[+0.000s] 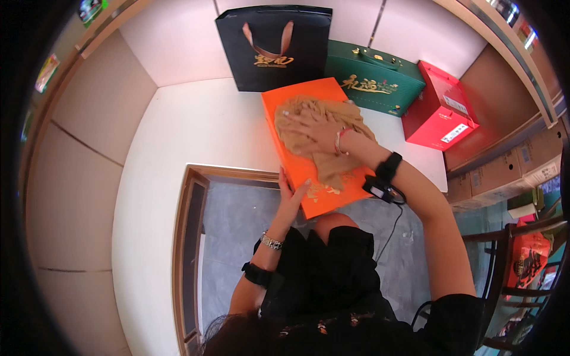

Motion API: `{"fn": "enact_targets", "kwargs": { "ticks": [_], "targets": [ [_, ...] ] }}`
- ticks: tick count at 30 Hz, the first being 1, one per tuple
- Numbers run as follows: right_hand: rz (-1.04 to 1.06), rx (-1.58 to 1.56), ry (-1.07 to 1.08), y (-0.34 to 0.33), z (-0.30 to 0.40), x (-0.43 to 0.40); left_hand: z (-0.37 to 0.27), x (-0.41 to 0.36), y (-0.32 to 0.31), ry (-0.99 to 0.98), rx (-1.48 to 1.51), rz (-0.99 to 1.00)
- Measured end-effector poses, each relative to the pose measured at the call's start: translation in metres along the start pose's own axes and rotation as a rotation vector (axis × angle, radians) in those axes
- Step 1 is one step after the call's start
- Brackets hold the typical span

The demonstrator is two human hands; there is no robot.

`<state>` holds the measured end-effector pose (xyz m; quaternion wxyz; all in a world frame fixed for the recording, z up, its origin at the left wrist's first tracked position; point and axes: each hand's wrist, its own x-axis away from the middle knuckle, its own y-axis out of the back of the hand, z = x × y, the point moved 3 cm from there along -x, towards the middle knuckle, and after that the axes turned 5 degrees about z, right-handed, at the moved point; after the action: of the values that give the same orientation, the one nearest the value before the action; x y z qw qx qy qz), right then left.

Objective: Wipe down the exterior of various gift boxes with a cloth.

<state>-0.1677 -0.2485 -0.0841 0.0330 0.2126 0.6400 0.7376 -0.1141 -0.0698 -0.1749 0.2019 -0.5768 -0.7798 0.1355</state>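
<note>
An orange gift box (291,167) with gold decoration lies aslant, its far part over the white shelf and its near end jutting out above the floor. My left hand (291,193) grips its near left edge, thumb on top and fingers down the side. Bunched on the box's upper face is a brown cloth (356,116), one loose end trailing toward me. With fingers spread, my right hand (314,129) holds this cloth down against the box.
Behind the box stand a black paper bag (285,44) with brown handles, a green handled box (378,78) and a red gift box (438,111). The white shelf (147,200) curves along the left. Cardboard cartons (498,171) and a wooden chair (496,267) are at right.
</note>
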Motion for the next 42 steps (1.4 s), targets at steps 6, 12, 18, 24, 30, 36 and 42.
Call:
{"fn": "enact_targets", "kwargs": {
  "ticks": [6,12,18,24,30,36,42],
  "targets": [
    [-0.115,-0.075,-0.066,0.002,-0.018,-0.035,0.006,-0.002,0.001,-0.040,-0.223,0.073],
    [-0.163,-0.054,-0.033,-0.011,0.006,0.025,-0.009,0.015,0.005,0.275,-0.177,0.079],
    [-0.200,0.022,0.062,-0.036,0.031,0.129,-0.005,0.018,0.010,0.404,-0.173,-0.010],
    [-0.079,-0.048,0.086,-0.029,0.035,0.129,-0.010,0.018,0.006,0.352,-0.212,0.084],
    [0.053,0.032,0.087,-0.010,0.012,0.030,-0.010,0.020,0.006,0.310,-0.302,0.083],
    [0.023,-0.095,-0.151,0.009,-0.028,-0.058,-0.009,0.016,0.002,0.365,-0.286,0.102],
    [-0.185,-0.193,-0.044,-0.003,-0.022,-0.020,-0.011,0.022,0.008,0.410,-0.203,0.093]
  ]
}}
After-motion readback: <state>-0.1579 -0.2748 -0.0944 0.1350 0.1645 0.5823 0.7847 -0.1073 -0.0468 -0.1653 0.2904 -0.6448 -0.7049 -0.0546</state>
